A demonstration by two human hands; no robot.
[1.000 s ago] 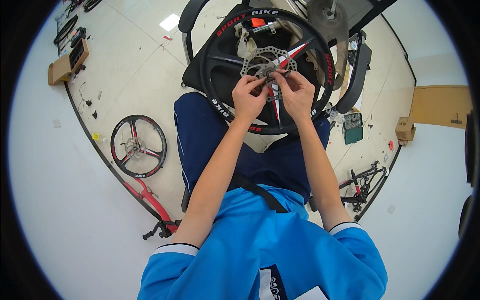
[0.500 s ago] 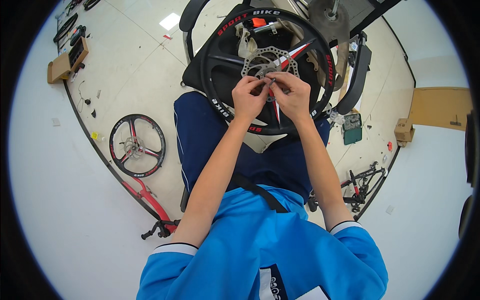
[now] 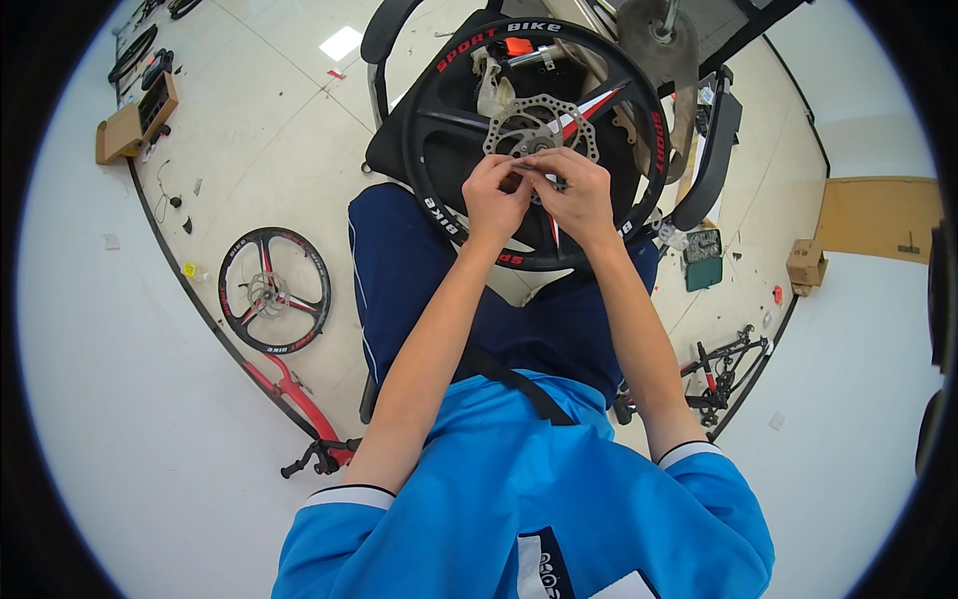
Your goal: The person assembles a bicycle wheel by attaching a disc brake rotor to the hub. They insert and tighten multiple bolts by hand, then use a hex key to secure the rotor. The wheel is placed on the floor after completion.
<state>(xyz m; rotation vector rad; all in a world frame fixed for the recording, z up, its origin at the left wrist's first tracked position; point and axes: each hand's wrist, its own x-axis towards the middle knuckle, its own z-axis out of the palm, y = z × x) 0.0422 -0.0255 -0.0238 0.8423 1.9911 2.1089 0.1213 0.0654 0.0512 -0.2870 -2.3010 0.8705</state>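
Note:
A black three-spoke bicycle wheel (image 3: 419, 180) with red and white markings rests on a black chair seat (image 3: 387, 153) in front of me. At its hub sits a silver brake disc (image 3: 587, 135) with a holed rim. Over the near side of the disc, my left hand (image 3: 493, 198) and my right hand (image 3: 579, 192) meet with fingertips pinched together. Between them is a small dark piece, too small and too covered to name. Part of the disc and hub is hidden behind my fingers.
Chair armrests (image 3: 711, 150) flank the wheel. A metal tube part (image 3: 534, 56) lies on the seat behind the spokes. On the floor at left are a second wheel (image 3: 321, 290) and a red bike frame (image 3: 309, 404); at right, a black bike frame (image 3: 714, 374) and a green case (image 3: 704, 273).
My right hand has shifted slightly left, closer to my left fingertips, and its fingers have turned over the small piece. The wheel stays in place.

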